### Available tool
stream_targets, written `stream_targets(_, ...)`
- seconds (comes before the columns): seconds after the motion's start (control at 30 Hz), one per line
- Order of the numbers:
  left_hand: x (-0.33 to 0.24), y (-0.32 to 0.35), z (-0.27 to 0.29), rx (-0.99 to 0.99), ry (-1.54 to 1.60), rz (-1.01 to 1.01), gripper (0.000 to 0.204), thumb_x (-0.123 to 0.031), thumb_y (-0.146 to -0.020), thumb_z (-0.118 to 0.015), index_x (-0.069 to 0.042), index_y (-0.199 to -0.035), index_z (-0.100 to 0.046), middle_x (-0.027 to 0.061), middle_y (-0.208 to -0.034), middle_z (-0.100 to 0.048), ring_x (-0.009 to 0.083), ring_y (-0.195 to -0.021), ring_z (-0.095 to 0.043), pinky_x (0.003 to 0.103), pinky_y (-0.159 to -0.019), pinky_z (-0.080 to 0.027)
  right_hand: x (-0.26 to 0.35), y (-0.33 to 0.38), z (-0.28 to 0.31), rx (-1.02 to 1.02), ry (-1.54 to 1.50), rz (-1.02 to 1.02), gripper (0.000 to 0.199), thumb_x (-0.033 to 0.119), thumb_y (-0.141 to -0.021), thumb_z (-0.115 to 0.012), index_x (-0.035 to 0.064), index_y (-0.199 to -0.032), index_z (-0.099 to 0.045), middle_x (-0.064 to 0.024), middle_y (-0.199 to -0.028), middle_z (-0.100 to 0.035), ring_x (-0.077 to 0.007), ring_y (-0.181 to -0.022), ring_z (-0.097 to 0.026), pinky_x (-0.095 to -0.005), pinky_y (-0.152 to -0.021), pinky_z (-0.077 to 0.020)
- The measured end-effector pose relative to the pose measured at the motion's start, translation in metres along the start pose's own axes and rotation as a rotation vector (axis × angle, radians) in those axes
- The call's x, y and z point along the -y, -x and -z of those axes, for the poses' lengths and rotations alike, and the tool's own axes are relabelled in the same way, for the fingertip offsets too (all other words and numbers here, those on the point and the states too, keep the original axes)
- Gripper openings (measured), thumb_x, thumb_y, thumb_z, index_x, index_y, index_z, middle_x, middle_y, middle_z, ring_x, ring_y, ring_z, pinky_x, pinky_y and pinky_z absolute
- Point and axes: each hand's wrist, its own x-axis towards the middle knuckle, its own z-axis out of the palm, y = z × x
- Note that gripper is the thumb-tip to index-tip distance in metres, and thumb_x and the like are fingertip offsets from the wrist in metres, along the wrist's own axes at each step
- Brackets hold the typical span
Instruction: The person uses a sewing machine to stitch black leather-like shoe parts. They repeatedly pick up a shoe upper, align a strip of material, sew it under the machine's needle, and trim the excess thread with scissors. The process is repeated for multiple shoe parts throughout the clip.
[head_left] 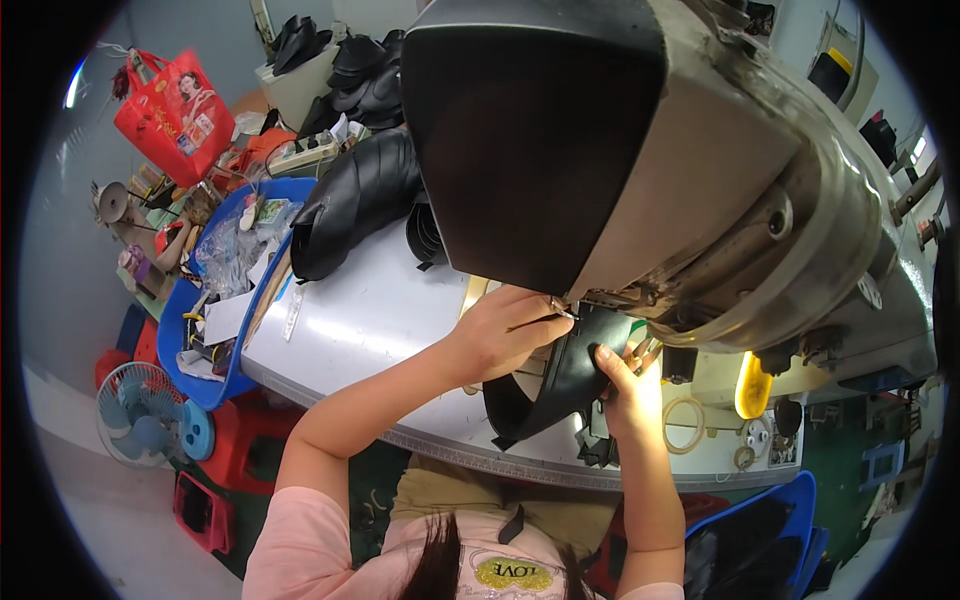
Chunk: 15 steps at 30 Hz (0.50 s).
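The right hand is closed on a curved black piece, thumb on top. Just to its left, the left hand pinches a small metal tool at the piece's far edge. Directly above both hands looms the machine head. Left of the left hand, on the desk, lies a black stack; farther left sits a blue tub.

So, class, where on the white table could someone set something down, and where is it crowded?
Widest: the table between the blue tub, the black stack and the left forearm. A smaller patch lies between that forearm and the black strip. Crowded: under the machine, where the left hand and right hand are.
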Motion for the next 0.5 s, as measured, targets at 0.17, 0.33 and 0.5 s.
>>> stream_targets(0.17, 0.0034, 0.0022, -0.0021, -0.004, 0.029, 0.038, 0.026, 0.003, -0.064, -0.063, -0.005, -0.088, -0.063, 0.0085, -0.091, -0.060, 0.0265, -0.083, -0.059, 0.033, -0.069, -0.047, -0.0010, -0.0001, -0.0070, -0.062, 0.037, 0.061, 0.026, 0.015, -0.074, -0.068, 0.0020, -0.093, -0.057, -0.0018, -0.076, -0.059, -0.0087, -0.063, -0.054, -0.0201, -0.051, -0.0391)
stream_targets(0.33, 0.0035, 0.0015, -0.0034, -0.035, 0.051, 0.056, 0.027, 0.005, -0.064, -0.063, -0.005, -0.088, -0.063, 0.0082, -0.089, -0.060, 0.0266, -0.081, -0.059, 0.033, -0.068, -0.047, -0.0032, -0.0007, -0.0067, -0.035, 0.031, 0.081, 0.026, 0.012, -0.076, -0.066, -0.0010, -0.096, -0.057, -0.0055, -0.082, -0.061, -0.0125, -0.070, -0.058, -0.0233, -0.061, -0.0458)
stream_targets(0.5, 0.0055, 0.0053, -0.0075, -0.058, 0.051, 0.067, 0.026, 0.006, -0.064, -0.063, -0.005, -0.087, -0.063, 0.0077, -0.087, -0.060, 0.0261, -0.080, -0.058, 0.033, -0.067, -0.047, -0.0054, -0.0015, -0.0063, -0.058, 0.026, 0.101, 0.024, 0.008, -0.077, -0.065, -0.0025, -0.096, -0.056, -0.0073, -0.086, -0.061, -0.0148, -0.075, -0.059, -0.0261, -0.070, -0.0481)
